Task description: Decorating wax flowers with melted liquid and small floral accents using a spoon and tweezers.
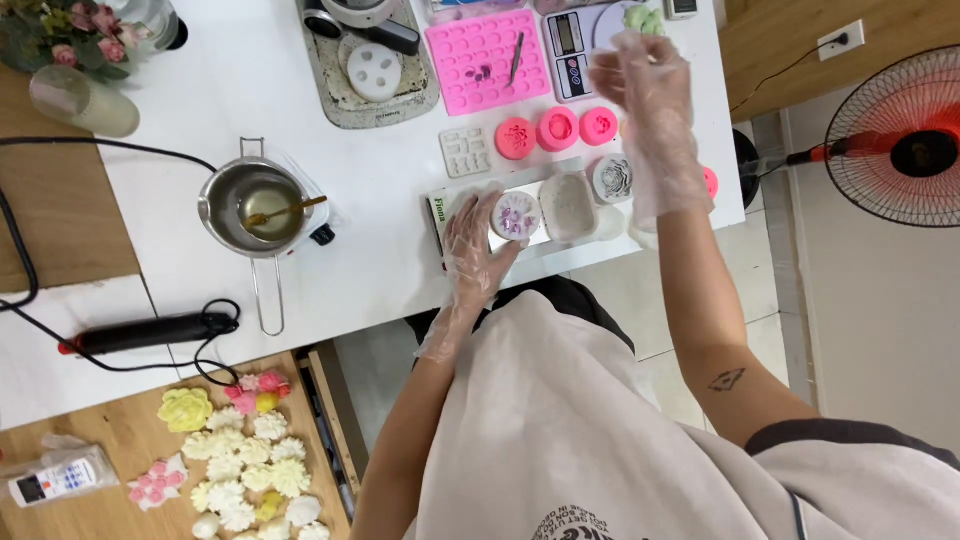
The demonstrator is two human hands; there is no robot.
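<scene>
**Q:** What are your hands doing?

**A:** My gloved left hand [478,248] is steadying a round white mold [516,216] on the long tray [470,200]. My right hand [645,85] is hovering released beyond the tray, near pink molds [557,129].

**Q:** Which step?

**A:** Probably filling molds; next needs careful pouring. Mold contents are hard to discern.

— How was the light?
— Bright and even; the white table [300,90] nearly washed out, shadows faint.
— Any glare?
— A soft sheen on the metal pot [250,207].
— Sharpness?
— The right hand [645,90] was slightly blurred; the edges bent a little, as through a wide lens.
</scene>
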